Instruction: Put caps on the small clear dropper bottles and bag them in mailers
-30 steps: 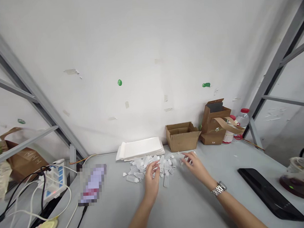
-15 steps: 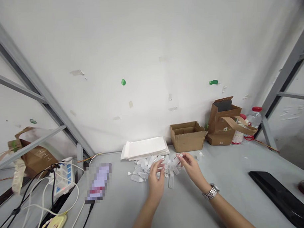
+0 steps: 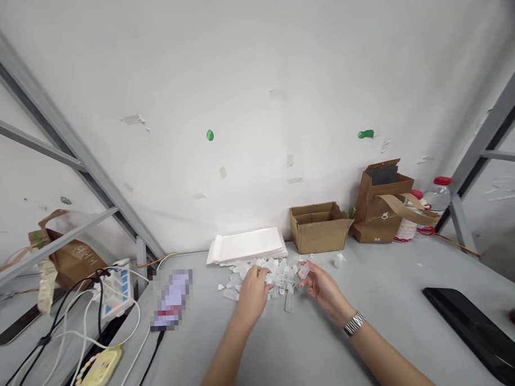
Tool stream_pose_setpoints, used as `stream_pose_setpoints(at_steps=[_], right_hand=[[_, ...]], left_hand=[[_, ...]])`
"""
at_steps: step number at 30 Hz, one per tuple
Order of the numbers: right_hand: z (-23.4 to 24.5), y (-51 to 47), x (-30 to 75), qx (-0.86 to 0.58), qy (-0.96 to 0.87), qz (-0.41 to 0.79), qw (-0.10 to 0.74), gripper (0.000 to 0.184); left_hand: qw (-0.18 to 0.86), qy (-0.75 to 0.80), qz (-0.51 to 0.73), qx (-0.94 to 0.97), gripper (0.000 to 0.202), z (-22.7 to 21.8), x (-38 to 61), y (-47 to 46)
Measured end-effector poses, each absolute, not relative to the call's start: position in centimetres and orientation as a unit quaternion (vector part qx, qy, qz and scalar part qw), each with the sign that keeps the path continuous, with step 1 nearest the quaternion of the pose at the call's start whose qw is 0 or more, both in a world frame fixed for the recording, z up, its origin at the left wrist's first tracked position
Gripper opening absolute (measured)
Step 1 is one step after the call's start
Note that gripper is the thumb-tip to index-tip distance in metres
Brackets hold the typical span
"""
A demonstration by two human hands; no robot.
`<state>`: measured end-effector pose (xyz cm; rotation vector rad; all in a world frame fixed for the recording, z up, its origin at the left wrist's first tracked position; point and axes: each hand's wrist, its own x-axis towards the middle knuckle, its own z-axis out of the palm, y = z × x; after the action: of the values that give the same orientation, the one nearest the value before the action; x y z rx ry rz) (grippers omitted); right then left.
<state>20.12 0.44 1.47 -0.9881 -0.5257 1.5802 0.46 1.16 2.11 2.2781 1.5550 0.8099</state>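
Observation:
A pile of small clear plastic bottles and caps [image 3: 274,274] lies on the grey table [image 3: 313,337] in front of a stack of white sheets [image 3: 246,246]. My left hand [image 3: 251,294] rests palm down on the left part of the pile, fingers curled over some pieces. To the right of the pile my right hand [image 3: 322,283], with a metal watch on the wrist, pinches a small clear piece [image 3: 303,271] between its fingertips. One small bottle [image 3: 289,302] lies between the two hands.
An open cardboard box [image 3: 320,227] and a brown paper bag [image 3: 384,202] stand against the wall, with red-capped bottles [image 3: 437,195] beside them. A single small bottle [image 3: 338,260] stands apart. A black flat device [image 3: 473,326] lies at right. Power strips and cables [image 3: 96,311] crowd the left.
My left hand has moved forward and left onto the pile. My right hand has drawn in toward the pile's right side, holding a small piece. The camera has shifted slightly.

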Motion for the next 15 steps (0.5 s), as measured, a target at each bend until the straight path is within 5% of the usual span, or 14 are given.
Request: stream_pose_setpoints(at_steps=[9,15], right_hand=[[1.4,-0.1,19.6,-0.434,-0.252,0.661,0.557,0.023],[1.9,-0.3,19.5,-0.433,-0.253,0.665,0.554,0.023]], left_hand=[[0.106,0.557,0.248,0.786,0.013,1.3,1.1,3.4],[0.207,0.535,0.368,0.732,0.013,1.0,0.1,3.6]])
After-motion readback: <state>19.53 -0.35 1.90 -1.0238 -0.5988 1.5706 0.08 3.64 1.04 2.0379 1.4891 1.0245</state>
